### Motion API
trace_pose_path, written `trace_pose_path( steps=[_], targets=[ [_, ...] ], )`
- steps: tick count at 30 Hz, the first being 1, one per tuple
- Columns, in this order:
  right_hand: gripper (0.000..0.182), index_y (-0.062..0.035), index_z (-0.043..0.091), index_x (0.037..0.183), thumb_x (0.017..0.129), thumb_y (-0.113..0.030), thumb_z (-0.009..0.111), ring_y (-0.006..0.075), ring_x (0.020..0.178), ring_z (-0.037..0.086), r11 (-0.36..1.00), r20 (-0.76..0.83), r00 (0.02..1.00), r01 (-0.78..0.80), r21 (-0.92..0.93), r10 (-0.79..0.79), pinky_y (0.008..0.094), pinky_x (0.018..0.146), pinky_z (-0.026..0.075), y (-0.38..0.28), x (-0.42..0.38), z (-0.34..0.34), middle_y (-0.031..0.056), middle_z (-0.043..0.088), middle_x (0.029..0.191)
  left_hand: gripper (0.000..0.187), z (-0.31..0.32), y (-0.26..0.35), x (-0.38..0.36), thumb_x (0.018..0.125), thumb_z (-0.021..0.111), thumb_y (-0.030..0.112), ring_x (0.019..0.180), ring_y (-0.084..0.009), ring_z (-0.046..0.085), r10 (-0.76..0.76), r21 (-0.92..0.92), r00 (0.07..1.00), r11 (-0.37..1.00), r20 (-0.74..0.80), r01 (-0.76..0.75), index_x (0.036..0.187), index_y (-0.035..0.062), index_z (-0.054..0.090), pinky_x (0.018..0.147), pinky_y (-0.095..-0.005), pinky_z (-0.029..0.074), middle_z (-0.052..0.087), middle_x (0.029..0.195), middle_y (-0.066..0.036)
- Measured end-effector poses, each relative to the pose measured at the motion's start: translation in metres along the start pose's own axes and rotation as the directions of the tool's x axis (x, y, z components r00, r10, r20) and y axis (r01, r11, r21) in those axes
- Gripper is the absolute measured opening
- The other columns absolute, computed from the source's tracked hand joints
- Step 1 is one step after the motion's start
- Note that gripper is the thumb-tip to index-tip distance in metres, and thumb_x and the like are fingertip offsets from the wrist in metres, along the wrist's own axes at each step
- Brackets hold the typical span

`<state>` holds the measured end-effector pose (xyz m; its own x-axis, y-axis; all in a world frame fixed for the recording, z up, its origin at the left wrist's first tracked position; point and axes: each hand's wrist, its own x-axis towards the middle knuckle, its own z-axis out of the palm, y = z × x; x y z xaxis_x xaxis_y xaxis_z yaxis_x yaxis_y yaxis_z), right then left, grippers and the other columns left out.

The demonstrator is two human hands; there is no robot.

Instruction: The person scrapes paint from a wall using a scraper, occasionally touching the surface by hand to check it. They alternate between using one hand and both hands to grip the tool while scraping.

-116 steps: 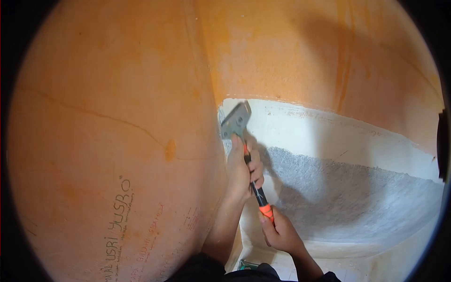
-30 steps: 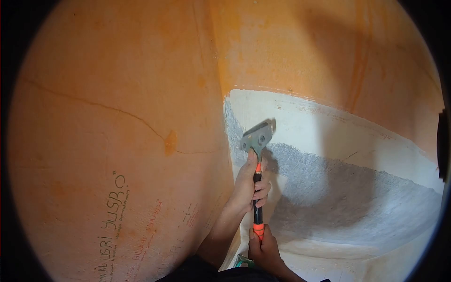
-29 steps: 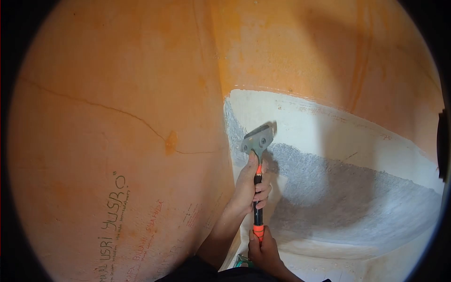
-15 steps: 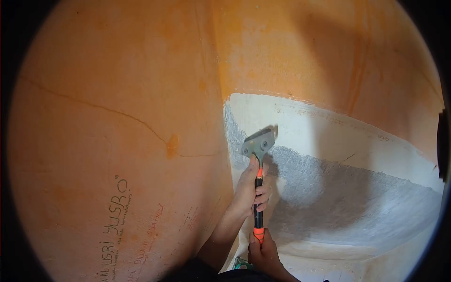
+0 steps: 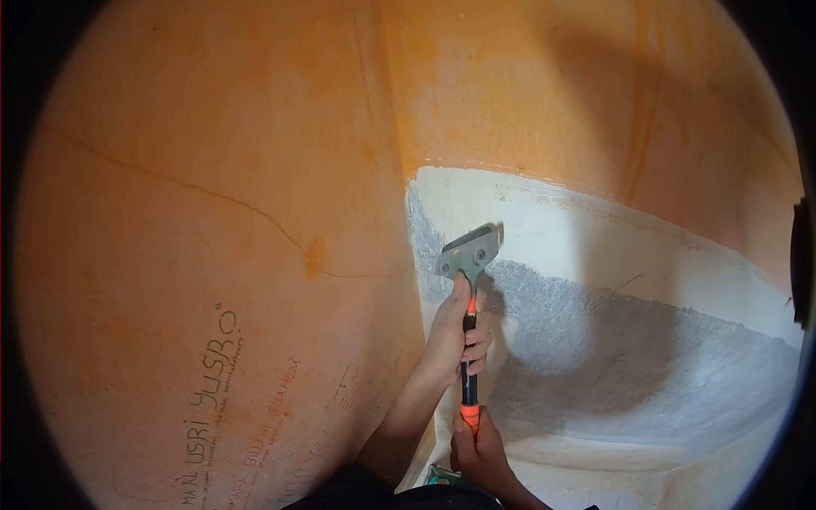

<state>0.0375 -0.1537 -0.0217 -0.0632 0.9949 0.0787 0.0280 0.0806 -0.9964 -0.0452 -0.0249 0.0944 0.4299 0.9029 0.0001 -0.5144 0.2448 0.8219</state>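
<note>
A long-handled scraper [image 5: 469, 357] with a black and orange handle and a wide grey-green head [image 5: 469, 253] stands nearly upright before the wall. My left hand [image 5: 455, 331] is wrapped round the upper handle, its thumb just under the head. Lower down, my right hand [image 5: 478, 446] grips the orange lower end of the handle. The head is in front of the white strip [image 5: 527, 221], above the rough grey patch [image 5: 578, 323]; whether its blade touches the wall I cannot tell.
An orange wall [image 5: 212, 153] with a long crack and handwriting [image 5: 208, 382] fills the left side, meeting the other wall at a corner. A green object [image 5: 440, 476] is partly visible below my hands. A dark object [image 5: 800, 263] stands at the right edge.
The view has shifted slightly, and the handwriting sits a little higher and further right. Both hands keep their hold on the scraper, whose head has hardly moved.
</note>
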Motion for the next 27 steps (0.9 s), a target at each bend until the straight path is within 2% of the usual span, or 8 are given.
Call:
trace_pose_path(
  steps=[5, 8, 10, 12, 19, 22, 25, 27],
  targets=[
    [0.012, -0.0049, 0.041, 0.098, 0.101, -0.016, 0.046, 0.0081, 0.045, 0.045, 0.996, 0.038, 0.998, 0.056, 0.071, -0.059, 0.0261, 0.043, 0.039, -0.001, 0.008, -0.001, -0.0001, 0.046, 0.061, 0.048, 0.0, 0.004, 0.002, 0.098, 0.028, 0.063, 0.033, -0.0045, 0.023, 0.044, 0.028, 0.999, 0.999, 0.001, -0.044, 0.089, 0.0187, 0.043, 0.027, -0.0226, 0.023, 0.028, 0.05, 0.007],
    [0.013, -0.0051, 0.041, 0.1, 0.101, -0.017, 0.045, 0.0083, 0.045, 0.044, 0.99, 0.016, 0.995, -0.099, 0.096, 0.098, 0.0258, 0.043, 0.039, -0.009, 0.001, 0.001, -0.0003, 0.046, 0.061, 0.048, 0.004, -0.002, -0.002, 0.099, 0.028, 0.063, 0.033, -0.0043, 0.023, 0.003, 0.067, 0.999, 0.998, -0.04, 0.0, 0.088, 0.0187, 0.043, 0.027, -0.0225, 0.023, 0.028, 0.051, 0.007],
    [0.021, -0.0011, 0.045, 0.1, 0.099, -0.021, 0.05, 0.0131, 0.048, 0.055, 0.995, 0.063, 0.996, -0.073, 0.064, 0.069, 0.0312, 0.047, 0.044, -0.014, 0.005, -0.003, 0.0046, 0.054, 0.059, 0.049, 0.0, 0.004, 0.001, 0.098, 0.029, 0.064, 0.034, -0.0043, 0.023, 0.029, 0.06, 0.999, 0.998, -0.024, -0.027, 0.087, 0.0183, 0.041, 0.028, -0.0224, 0.023, 0.028, 0.052, 0.007],
    [0.021, -0.0007, 0.045, 0.102, 0.1, -0.021, 0.049, 0.0119, 0.048, 0.053, 0.99, 0.083, 0.995, -0.074, 0.122, 0.064, 0.0303, 0.047, 0.043, -0.014, 0.006, -0.007, 0.0037, 0.053, 0.06, 0.049, 0.003, 0.01, 0.003, 0.097, 0.03, 0.065, 0.034, -0.0043, 0.023, 0.098, 0.084, 0.995, 0.992, 0.012, -0.099, 0.087, 0.0179, 0.039, 0.029, -0.0221, 0.023, 0.028, 0.052, 0.007],
    [0.026, 0.0008, 0.046, 0.114, 0.102, -0.022, 0.045, 0.0074, 0.049, 0.046, 0.936, 0.077, 0.997, -0.025, 0.351, -0.003, 0.0249, 0.048, 0.038, 0.015, -0.005, -0.004, 0.0004, 0.049, 0.06, 0.048, 0.0, -0.007, 0.002, 0.098, 0.029, 0.063, 0.035, -0.0039, 0.024, 0.026, 0.11, 1.0, 0.994, -0.007, -0.025, 0.087, 0.0177, 0.04, 0.029, -0.0219, 0.023, 0.029, 0.053, 0.007],
    [0.03, -0.0001, 0.05, 0.111, 0.103, -0.028, 0.042, 0.0063, 0.05, 0.044, 0.966, 0.057, 0.998, -0.005, 0.259, -0.011, 0.0242, 0.048, 0.036, 0.011, 0.013, -0.009, -0.0012, 0.047, 0.058, 0.048, 0.001, 0.008, 0.011, 0.099, 0.026, 0.063, 0.034, -0.0047, 0.023, 0.135, 0.044, 0.99, 0.99, 0.041, -0.137, 0.089, 0.0193, 0.044, 0.028, -0.0226, 0.022, 0.029, 0.051, 0.006],
    [0.033, -0.0014, 0.055, 0.101, 0.104, -0.031, 0.041, 0.0053, 0.051, 0.045, 0.976, 0.027, 0.999, 0.032, 0.215, -0.038, 0.0237, 0.049, 0.036, 0.024, 0.015, -0.004, -0.0018, 0.048, 0.058, 0.049, -0.003, -0.004, 0.006, 0.099, 0.029, 0.063, 0.035, -0.004, 0.024, 0.089, 0.114, 0.994, 0.99, -0.06, -0.082, 0.088, 0.0171, 0.041, 0.029, -0.022, 0.023, 0.029, 0.053, 0.007],
    [0.04, -0.0032, 0.052, 0.094, 0.104, -0.039, 0.038, 0.0053, 0.045, 0.04, 0.982, 0.021, 0.999, -0.032, 0.187, 0.029, 0.0223, 0.045, 0.032, 0.026, 0.005, 0.004, -0.0032, 0.044, 0.056, 0.049, -0.006, -0.007, 0.004, 0.099, 0.028, 0.063, 0.034, -0.0044, 0.023, 0.088, 0.094, 0.994, 0.992, -0.066, -0.082, 0.089, 0.0177, 0.043, 0.028, -0.022, 0.023, 0.03, 0.052, 0.007]
  ],
)
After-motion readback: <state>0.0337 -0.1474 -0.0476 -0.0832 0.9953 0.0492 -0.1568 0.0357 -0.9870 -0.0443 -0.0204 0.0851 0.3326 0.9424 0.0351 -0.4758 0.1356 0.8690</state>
